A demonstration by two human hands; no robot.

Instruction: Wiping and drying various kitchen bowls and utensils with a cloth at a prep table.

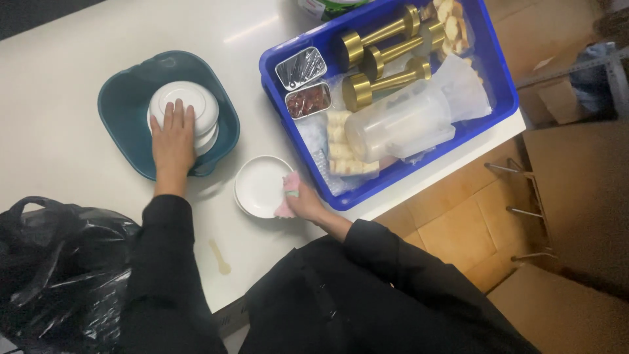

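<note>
My left hand [173, 140] lies flat, fingers together, on a stack of upturned white bowls [191, 108] that sits in a teal basin [128, 98]. My right hand [305, 202] grips a pink cloth [287, 195] and presses it against the right rim of a small white plate [259, 185] on the white table. Both arms wear black sleeves.
A blue crate [499, 105] at the table's right edge holds three gold dumbbell-shaped pieces [383, 56], two small metal trays [301, 67], a clear plastic container [400, 124] and snacks. A black plastic bag [59, 262] lies at left. A small wooden spoon [220, 257] rests near the front edge.
</note>
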